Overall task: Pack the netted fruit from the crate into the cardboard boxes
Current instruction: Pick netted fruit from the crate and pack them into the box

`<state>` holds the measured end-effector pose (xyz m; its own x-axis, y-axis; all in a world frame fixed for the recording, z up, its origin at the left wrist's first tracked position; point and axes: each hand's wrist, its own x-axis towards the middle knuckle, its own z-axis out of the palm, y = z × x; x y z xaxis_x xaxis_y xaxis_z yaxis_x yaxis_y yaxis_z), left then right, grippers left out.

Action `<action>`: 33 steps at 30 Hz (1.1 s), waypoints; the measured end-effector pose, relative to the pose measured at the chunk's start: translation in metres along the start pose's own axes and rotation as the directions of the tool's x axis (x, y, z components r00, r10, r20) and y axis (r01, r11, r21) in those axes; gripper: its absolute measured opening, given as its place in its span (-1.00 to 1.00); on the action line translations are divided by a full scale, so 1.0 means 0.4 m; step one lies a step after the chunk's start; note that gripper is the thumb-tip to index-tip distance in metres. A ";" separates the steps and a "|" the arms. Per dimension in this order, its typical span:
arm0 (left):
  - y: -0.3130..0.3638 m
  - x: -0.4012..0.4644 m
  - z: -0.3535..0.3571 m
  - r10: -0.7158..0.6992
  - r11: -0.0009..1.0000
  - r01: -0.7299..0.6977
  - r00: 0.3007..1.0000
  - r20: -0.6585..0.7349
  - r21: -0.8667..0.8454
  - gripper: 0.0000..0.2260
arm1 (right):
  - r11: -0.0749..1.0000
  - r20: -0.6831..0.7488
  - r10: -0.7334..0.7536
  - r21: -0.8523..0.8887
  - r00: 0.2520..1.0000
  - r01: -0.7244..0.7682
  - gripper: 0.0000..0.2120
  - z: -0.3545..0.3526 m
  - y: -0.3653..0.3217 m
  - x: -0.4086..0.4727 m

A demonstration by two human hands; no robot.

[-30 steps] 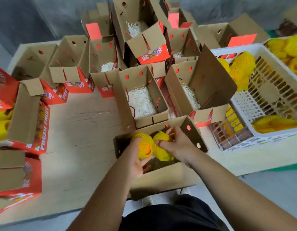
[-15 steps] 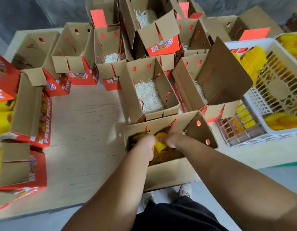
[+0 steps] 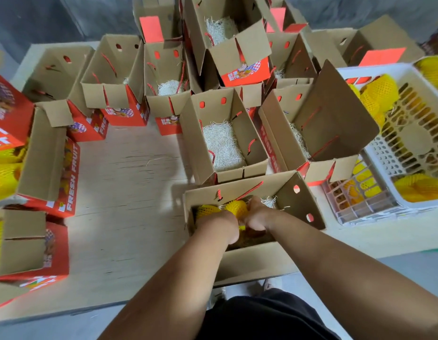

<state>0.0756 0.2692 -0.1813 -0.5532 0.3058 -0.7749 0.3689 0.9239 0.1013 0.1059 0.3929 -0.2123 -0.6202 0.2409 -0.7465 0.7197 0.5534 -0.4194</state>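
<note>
Only the head view here, looking straight down. Both hands are down inside the nearest cardboard box (image 3: 252, 261), which sits at the front edge of the wooden table (image 3: 129, 192). The left hand (image 3: 219, 223) is pushed in on the left side, fingers hidden below the wrist, so I can't tell how they're set, though it's right against a yellow netted fruit (image 3: 205, 211). The right hand (image 3: 256, 214) has its fingers curled around a second netted fruit (image 3: 237, 207) just beside the first one, both sitting low in the box with a bit of pale shredded straw (image 3: 268, 201) poking out behind.

Right behind that box there's an open box (image 3: 247, 133) lined with shredded straw and no fruit in it, and another one (image 3: 335, 111) to its right with a tall flap up. More open boxes crowd the back. On the far right is the white plastic crate (image 3: 385, 153) with more netted fruit (image 3: 380, 92) in it. On the left, red "FRESH FRUIT" boxes (image 3: 70, 177) already hold yellow fruit.
</note>
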 end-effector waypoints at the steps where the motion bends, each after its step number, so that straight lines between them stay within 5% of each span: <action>1: 0.003 -0.005 -0.002 -0.012 1.000 0.012 1.000 -0.028 0.009 -0.63 | 0.999 -0.017 -0.028 -0.029 0.999 0.028 -0.26 -0.008 -0.006 -0.006; 6: 0.015 -0.025 -0.016 0.098 0.954 -0.185 0.936 -0.339 -0.237 -0.86 | 0.948 -0.063 -0.214 -0.252 0.975 0.192 -0.63 -0.082 -0.035 -0.082; 9: 0.086 -0.048 -0.036 0.219 0.830 -0.443 0.817 -0.534 -0.337 -0.79 | 0.928 -0.123 -0.364 -0.132 0.923 0.348 -0.84 -0.153 0.011 -0.135; 16: 0.409 -0.036 -0.072 0.225 0.593 -0.728 0.560 -0.797 -0.344 -0.82 | 0.814 -0.521 -0.465 0.066 0.716 0.577 -0.60 -0.377 0.202 -0.194; 21: 0.686 -0.020 -0.075 0.281 0.505 -0.811 0.477 -0.833 -0.295 -0.67 | 0.758 -0.680 -0.393 0.142 0.619 0.637 -0.55 -0.544 0.416 -0.201; 25: 0.900 0.061 -0.119 0.547 0.663 -0.740 0.380 -0.746 0.109 -0.62 | 0.835 -0.656 -0.277 0.197 0.702 0.514 -0.56 -0.755 0.623 -0.143; 28: 0.972 0.137 -0.174 0.651 0.747 -0.517 0.444 -0.615 0.417 -0.62 | 0.979 -0.318 -0.198 -0.103 0.927 0.174 -0.37 -0.906 0.710 -0.068; 30: 0.974 0.168 -0.189 0.670 0.742 -0.433 0.506 -0.543 0.512 -0.62 | 0.856 -0.108 0.080 -0.502 0.991 -0.124 -0.25 -0.963 0.733 -0.017; 33: 0.977 0.171 -0.181 0.677 0.734 -0.401 0.497 -0.543 0.549 -0.60 | 0.525 -0.117 0.309 -0.806 0.944 -0.272 -0.20 -0.973 0.766 0.031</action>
<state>0.1280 0.6679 -0.1496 -0.4303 0.9024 0.0224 0.9022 0.4292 0.0423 0.1972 0.8759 -0.1491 -0.3996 0.4919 -0.7735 0.2952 0.8679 0.3994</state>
